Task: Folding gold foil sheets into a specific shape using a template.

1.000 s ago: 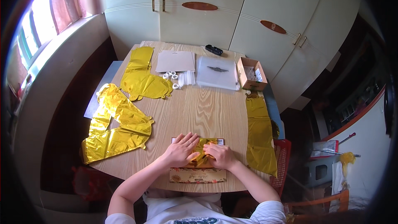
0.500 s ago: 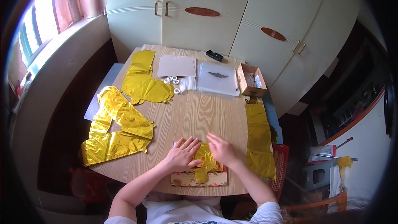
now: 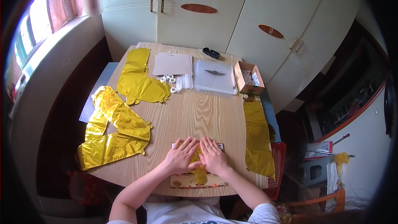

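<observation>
My left hand (image 3: 182, 156) lies flat, fingers stretched out, on a folded gold foil balloon (image 3: 200, 177) near the table's front edge. Beside it, my right hand (image 3: 213, 155) presses flat on the same foil, its fingers pointing away from me. The thumbs come close together over the gold foil. Beneath the foil is a printed card (image 3: 182, 181) with a leaf pattern, its lower strip showing. Both hands hide most of the balloon and the card's middle.
Flat gold foil balloons lie at the left (image 3: 116, 130), far left (image 3: 143, 85) and right edge (image 3: 259, 137). Toward the back are grey-brown cards (image 3: 173, 63), white tape rolls (image 3: 173, 90), clear straws (image 3: 185, 82), clear plastic bags (image 3: 213, 83), a black tool (image 3: 211, 53) and a cardboard box (image 3: 249, 87).
My right hand has come down from its raised, tilted pose and now lies flat on the foil beside my left. My left hand has stayed in place. The view has shifted slightly.
</observation>
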`<state>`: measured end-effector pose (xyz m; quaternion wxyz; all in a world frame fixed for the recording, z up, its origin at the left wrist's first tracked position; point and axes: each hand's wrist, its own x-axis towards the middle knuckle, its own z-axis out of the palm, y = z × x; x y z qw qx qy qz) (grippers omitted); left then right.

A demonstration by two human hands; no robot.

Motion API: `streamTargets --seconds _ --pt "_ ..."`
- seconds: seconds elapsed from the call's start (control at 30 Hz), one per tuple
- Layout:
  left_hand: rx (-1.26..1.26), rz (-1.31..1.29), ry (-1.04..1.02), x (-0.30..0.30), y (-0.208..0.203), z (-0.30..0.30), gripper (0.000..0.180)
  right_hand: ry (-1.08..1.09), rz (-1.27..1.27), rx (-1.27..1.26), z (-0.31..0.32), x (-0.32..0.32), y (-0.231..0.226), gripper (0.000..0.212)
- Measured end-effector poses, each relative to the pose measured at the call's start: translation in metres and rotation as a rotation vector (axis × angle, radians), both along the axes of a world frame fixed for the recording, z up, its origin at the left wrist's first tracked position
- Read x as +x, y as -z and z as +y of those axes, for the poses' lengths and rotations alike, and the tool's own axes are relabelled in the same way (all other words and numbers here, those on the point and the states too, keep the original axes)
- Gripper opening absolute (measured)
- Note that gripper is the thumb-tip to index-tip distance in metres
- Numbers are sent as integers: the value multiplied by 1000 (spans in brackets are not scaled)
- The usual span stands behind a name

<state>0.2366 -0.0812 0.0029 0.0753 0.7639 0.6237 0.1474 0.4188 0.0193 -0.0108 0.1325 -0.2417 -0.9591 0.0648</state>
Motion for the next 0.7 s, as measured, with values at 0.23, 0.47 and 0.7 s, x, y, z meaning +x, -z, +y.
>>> streamTargets --seconds 0.23,0.47,0.7 --pt "-28 5 -27 -2 -3 -3 86 39 4 81 -4 5 0 61" --pt "-36 62 -70 -7 -6 -9 90 87 -3 110 -6 9 3 66" --pt "-79 78 -124 -22 -9 -20 91 149 -32 123 -11 10 1 76"
